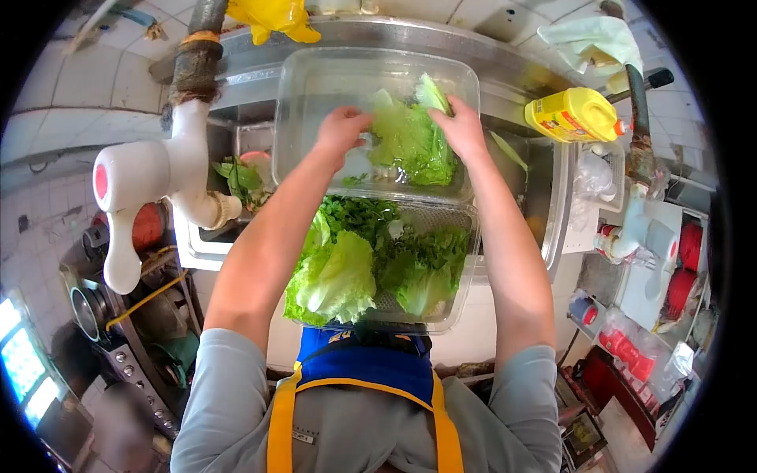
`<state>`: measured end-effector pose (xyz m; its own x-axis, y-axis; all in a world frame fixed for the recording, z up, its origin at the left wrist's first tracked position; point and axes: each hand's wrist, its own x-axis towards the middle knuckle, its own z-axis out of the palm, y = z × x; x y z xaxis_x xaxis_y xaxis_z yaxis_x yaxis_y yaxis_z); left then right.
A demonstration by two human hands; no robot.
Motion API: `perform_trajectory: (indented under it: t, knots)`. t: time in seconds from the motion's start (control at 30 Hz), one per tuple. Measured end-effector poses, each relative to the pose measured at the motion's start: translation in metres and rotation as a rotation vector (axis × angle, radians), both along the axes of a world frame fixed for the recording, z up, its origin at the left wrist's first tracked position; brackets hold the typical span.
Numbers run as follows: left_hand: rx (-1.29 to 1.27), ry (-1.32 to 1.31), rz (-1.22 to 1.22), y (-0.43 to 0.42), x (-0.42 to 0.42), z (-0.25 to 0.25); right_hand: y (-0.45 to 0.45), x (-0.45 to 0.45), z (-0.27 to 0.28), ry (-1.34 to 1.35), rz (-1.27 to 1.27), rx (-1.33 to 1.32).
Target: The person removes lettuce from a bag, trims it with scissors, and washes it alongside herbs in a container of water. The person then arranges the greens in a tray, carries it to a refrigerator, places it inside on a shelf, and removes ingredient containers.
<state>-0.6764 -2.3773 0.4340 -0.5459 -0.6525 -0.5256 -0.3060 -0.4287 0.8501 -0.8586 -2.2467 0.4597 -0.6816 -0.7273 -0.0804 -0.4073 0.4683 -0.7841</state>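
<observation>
Over a clear plastic tub (303, 87) of water, both my hands are at pale green lettuce (430, 154). My left hand (343, 135) has its fingers curled at the lettuce's left edge, where the leaf is smeared by motion. On the other side, my right hand (460, 128) pinches the lettuce near its pale rib, thumb on the near face; some fingertips are hidden. Nearer my body sits a second clear container (434, 322) with a perforated base. It holds large lettuce leaves (339, 276) and darker leafy greens (359, 213).
Both containers rest across a metal sink (544, 177). A white tap (150, 181) juts in at left, near leaf scraps (240, 175). At right stands a yellow detergent bottle (572, 114); a yellow cloth or bag (276, 17) hangs at the back. A stove (130, 366) is lower left.
</observation>
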Motion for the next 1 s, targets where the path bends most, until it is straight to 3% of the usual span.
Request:
perform_trajectory:
  t: [0.13,0.23,0.33,0.43,0.53,0.63,0.8,0.9,1.0]
  knots:
    - [-0.358,-0.144,-0.124,0.005,-0.022,-0.005,0.013,0.003,0.008,-0.013,-0.036,-0.158]
    - [-0.274,-0.103,-0.033,0.012,-0.043,-0.012,0.021,0.008,0.02,-0.12,-0.05,-0.273]
    - [0.118,-0.056,-0.062,0.016,-0.047,-0.002,0.036,0.016,0.045,-0.258,-0.088,-0.406]
    - [0.118,0.007,-0.021,0.026,-0.042,0.013,0.051,0.02,0.069,-0.381,-0.129,-0.585]
    - [0.021,0.126,-0.225,0.031,-0.027,0.061,0.069,0.023,0.095,-0.444,-0.141,-0.68]
    - [-0.27,0.313,-0.372,0.036,-0.019,0.088,0.089,0.03,0.115,-0.433,-0.113,-0.699]
    - [-0.903,0.332,-0.469,0.072,0.0,0.157,0.128,0.045,0.142,-0.408,-0.03,-0.708]
    - [-1.038,0.386,-0.516,0.11,0.015,0.165,0.158,0.052,0.139,-0.42,-0.011,-0.682]
    - [-1.095,0.258,-0.61,0.164,0.036,0.164,0.188,0.05,0.131,-0.429,0.036,-0.645]
